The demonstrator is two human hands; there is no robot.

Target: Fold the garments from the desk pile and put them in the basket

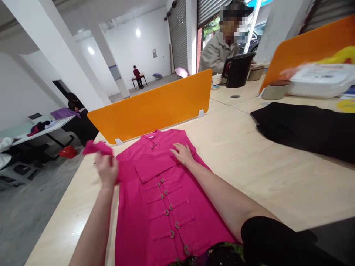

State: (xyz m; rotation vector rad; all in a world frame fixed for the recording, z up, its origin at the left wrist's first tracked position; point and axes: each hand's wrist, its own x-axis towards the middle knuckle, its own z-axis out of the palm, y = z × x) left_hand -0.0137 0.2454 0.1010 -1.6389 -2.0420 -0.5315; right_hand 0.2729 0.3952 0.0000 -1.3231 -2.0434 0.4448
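Shirt [166,207]: pink, buttoned front up, lies flat on the worktop [263,173]. Long axis runs from the near edge, where the hem leaves the view, to the collar just short of the orange divider [149,107] at the far edge. 1 row of knot buttons down the middle.

Left hand [107,170]: raised just off the shirt's left shoulder, near the worktop's left edge. Fingers closed, pinching the left sleeve [97,147], which is lifted clear of the surface and bunched; it sticks out away from the body of the shirt.

Right hand [183,153]: fingers spread, palm down, pressed flat on the right shoulder, over a part already turned in onto the chest.

Key relation: the held sleeve lies outboard, to the left of the button row; the shirt's body lies to the right of the left hand, which is the nearer one to that sleeve. The right hand pins the opposite side.

Outward: black cloth [307,129] well apart toward the right edge. A second person [219,51] sits beyond the divider.
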